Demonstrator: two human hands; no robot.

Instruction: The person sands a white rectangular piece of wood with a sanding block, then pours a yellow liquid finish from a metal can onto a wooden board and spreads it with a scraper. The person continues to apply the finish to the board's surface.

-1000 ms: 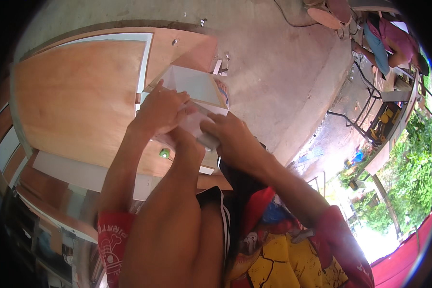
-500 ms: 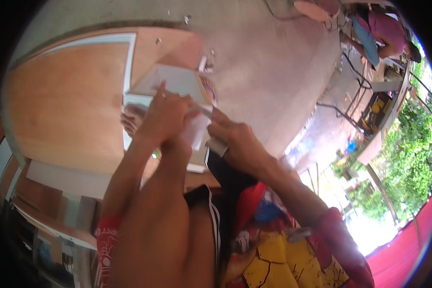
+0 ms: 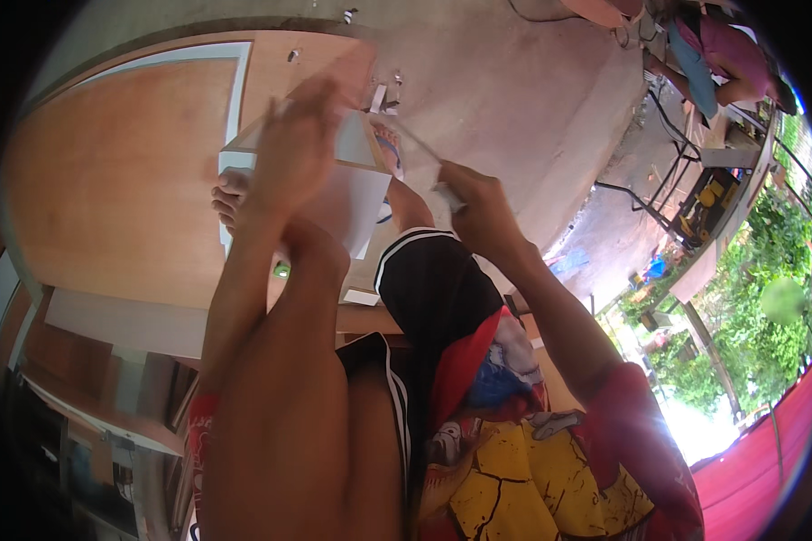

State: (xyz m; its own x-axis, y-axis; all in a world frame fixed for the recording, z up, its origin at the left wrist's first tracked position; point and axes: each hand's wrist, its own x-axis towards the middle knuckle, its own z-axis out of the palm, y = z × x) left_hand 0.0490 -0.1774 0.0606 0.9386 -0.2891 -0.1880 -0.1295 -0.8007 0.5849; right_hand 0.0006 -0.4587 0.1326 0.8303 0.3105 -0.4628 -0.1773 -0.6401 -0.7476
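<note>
Right hand (image 3: 478,206) moved past box edge (image 3: 363,168) over open floor (image 3: 523,117), gripping thin tool (image 3: 416,140); left hand's (image 3: 296,151) grip unclear.

The camera sits on the person's head, looking down over the shirt (image 3: 532,478), so the left hand (image 3: 299,149) and right hand (image 3: 480,207) look near, while the green trees (image 3: 753,338) look far off toward the right edge.
</note>
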